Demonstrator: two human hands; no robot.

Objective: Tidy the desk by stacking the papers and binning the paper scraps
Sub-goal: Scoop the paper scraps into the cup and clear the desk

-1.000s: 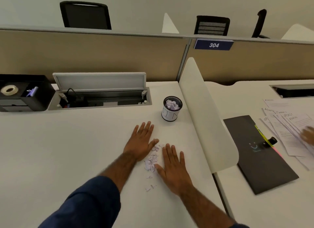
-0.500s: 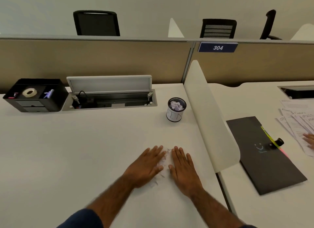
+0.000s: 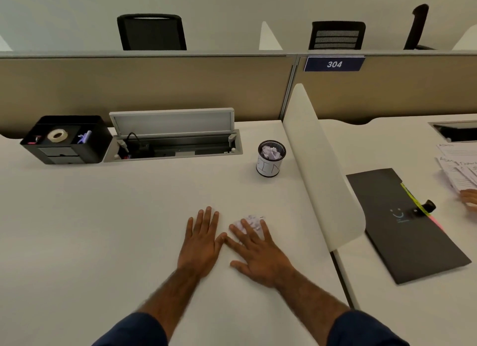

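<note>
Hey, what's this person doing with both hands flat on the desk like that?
A person is clearing torn paper off a white desk. Both hands lie flat on it: the left hand just beside the right hand, whose fingers cover a small heap of paper scraps. A little bin, already holding crumpled paper, stands farther back. This heap is not yet in it.

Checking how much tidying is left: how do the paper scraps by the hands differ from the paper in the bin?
The paper scraps lie loose on the desk, partly under the fingers of the right hand; the crumpled paper sits inside the bin. The paper scraps are small bits in a low heap; the crumpled paper is balled into bigger wads. Both are white paper.
</note>
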